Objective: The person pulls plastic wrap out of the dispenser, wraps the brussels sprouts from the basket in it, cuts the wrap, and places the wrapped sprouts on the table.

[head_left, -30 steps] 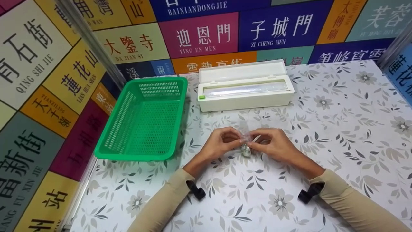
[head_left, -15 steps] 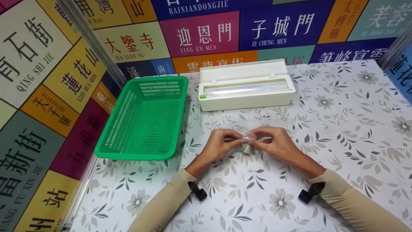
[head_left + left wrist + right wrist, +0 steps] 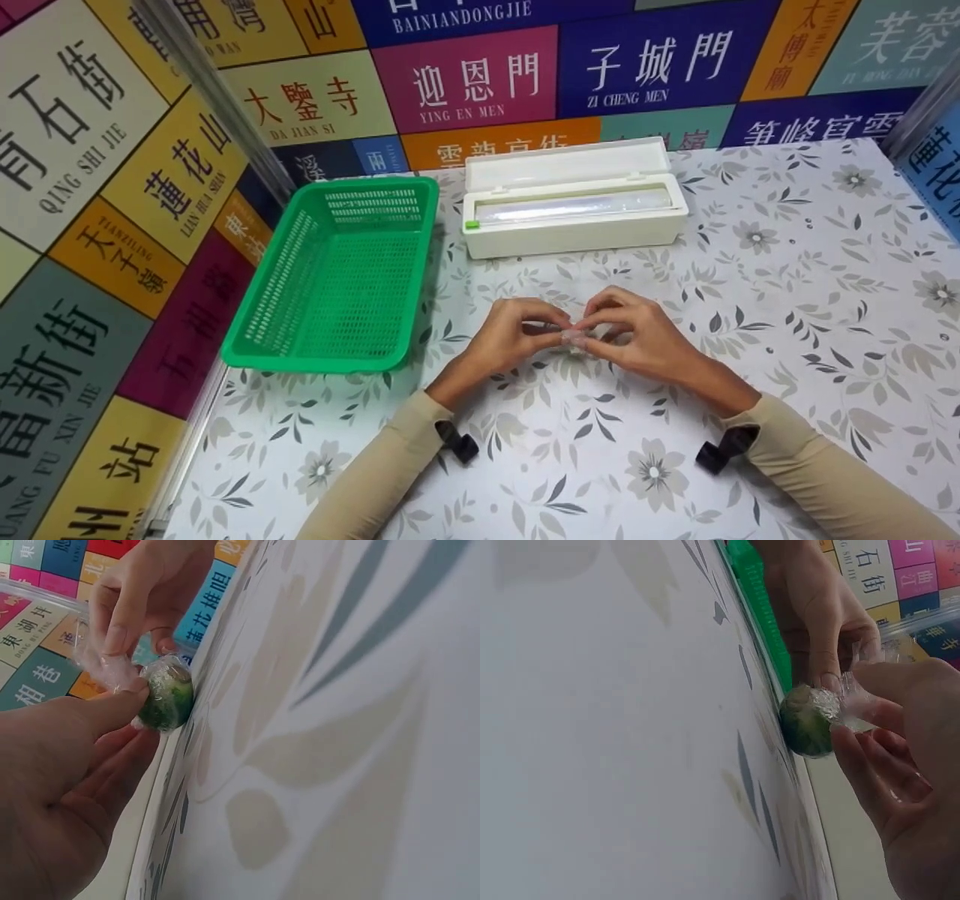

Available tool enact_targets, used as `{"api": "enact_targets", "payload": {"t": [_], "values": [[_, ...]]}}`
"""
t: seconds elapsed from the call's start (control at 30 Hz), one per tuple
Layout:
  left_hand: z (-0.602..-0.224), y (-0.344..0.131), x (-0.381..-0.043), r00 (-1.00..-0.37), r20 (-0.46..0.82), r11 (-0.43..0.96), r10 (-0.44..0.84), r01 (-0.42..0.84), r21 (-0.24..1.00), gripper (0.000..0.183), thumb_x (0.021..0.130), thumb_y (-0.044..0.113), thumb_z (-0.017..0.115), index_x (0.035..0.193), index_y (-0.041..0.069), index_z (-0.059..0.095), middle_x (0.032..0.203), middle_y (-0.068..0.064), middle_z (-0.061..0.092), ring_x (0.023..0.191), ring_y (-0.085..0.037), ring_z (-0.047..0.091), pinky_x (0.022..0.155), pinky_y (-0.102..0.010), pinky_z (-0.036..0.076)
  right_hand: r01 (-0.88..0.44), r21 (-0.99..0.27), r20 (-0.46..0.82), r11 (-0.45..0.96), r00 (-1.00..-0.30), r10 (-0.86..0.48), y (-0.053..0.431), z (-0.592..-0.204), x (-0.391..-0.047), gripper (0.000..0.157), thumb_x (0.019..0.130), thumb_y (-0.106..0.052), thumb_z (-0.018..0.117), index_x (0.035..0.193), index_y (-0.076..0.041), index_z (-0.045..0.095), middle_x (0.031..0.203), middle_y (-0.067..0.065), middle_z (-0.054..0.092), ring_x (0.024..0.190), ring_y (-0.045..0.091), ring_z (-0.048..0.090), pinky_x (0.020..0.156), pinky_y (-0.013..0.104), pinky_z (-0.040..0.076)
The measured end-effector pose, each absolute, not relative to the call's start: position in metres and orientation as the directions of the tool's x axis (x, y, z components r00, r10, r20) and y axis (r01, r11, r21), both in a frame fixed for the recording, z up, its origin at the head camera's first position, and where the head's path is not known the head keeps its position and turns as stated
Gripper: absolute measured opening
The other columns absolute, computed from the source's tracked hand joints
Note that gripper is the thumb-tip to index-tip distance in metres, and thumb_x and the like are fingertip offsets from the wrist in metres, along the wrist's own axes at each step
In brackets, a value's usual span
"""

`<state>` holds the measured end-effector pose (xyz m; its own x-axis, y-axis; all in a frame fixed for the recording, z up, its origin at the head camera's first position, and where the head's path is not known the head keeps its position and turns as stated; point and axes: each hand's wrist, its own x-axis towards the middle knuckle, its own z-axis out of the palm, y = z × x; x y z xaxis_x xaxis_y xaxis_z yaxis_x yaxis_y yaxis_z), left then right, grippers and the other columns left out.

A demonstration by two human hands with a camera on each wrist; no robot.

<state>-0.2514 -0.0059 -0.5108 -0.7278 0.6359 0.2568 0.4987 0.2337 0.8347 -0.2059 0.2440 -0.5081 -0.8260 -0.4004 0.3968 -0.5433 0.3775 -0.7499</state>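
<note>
A small round green fruit (image 3: pixel 169 699), wrapped in clear cling film (image 3: pixel 96 664), sits low at the tablecloth between both hands. In the right wrist view its dark green side (image 3: pixel 804 727) shows, with film bunched on top. My left hand (image 3: pixel 511 334) pinches the gathered film from the left, its thumb right at the fruit's upper edge. From the other side my right hand (image 3: pixel 641 331) grips the film between thumb and fingers, and a loose end sticks out past them. In the head view the fingertips mostly hide the fruit.
A green plastic basket (image 3: pixel 405 330) stands to the left. Behind the hands lies a white cling film box (image 3: pixel 574 238), lid raised, with a film roll (image 3: pixel 577 207) inside and a green slider (image 3: pixel 471 225) at its left end. Lettered panels (image 3: pixel 480 82) back the flowered tablecloth (image 3: pixel 600 465).
The fingers have worked the film down over the fruit, and the end that stood up between the hands is folded in. The fruit is now nearly covered by fingertips in the head view.
</note>
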Motion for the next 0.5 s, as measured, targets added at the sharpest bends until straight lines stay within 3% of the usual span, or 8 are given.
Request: {"api": "enact_targets", "payload": {"t": [0.2, 0.33, 0.5], "values": [[-0.5080, -0.0041, -0.2500, -0.701, 0.314, 0.276, 0.641, 0.592, 0.757, 0.013, 0.098, 0.016, 0.082, 0.108, 0.010, 0.085, 0.116, -0.006, 0.083, 0.111, -0.015, 0.079, 0.093, -0.022, 0.063, -0.587, -0.710, 0.435, 0.389, -0.800, -0.414, 0.2438, -0.5068, -0.2076, 0.019, 0.091, -0.012, 0.088, 0.106, -0.021, 0.082, 0.099, -0.009, 0.079, 0.089, 0.010, 0.075, 0.065, 0.022, 0.063], [-0.5062, -0.0037, -0.2482, -0.709, 0.298, 0.281, 0.640, 0.576, 0.767, 0.011, 0.098, 0.011, 0.081, 0.108, 0.011, 0.084, 0.113, -0.004, 0.084, 0.109, -0.015, 0.080, 0.093, -0.024, 0.064, -0.572, -0.716, 0.395, 0.400, -0.805, -0.443, 0.2463, -0.5069, -0.2086, 0.017, 0.089, -0.014, 0.090, 0.102, -0.022, 0.081, 0.100, -0.010, 0.079, 0.086, 0.014, 0.074, 0.065, 0.029, 0.064], [-0.5038, -0.0062, -0.2483, -0.708, 0.244, 0.298, 0.663, 0.548, 0.781, 0.018, 0.099, 0.003, 0.073, 0.110, 0.011, 0.085, 0.123, -0.006, 0.082, 0.116, -0.012, 0.077, 0.096, -0.021, 0.062, -0.561, -0.717, 0.335, 0.414, -0.798, -0.501, 0.2485, -0.5054, -0.2090, 0.012, 0.088, -0.023, 0.093, 0.094, -0.028, 0.083, 0.105, -0.011, 0.077, 0.089, 0.022, 0.073, 0.068, 0.037, 0.066]]}}
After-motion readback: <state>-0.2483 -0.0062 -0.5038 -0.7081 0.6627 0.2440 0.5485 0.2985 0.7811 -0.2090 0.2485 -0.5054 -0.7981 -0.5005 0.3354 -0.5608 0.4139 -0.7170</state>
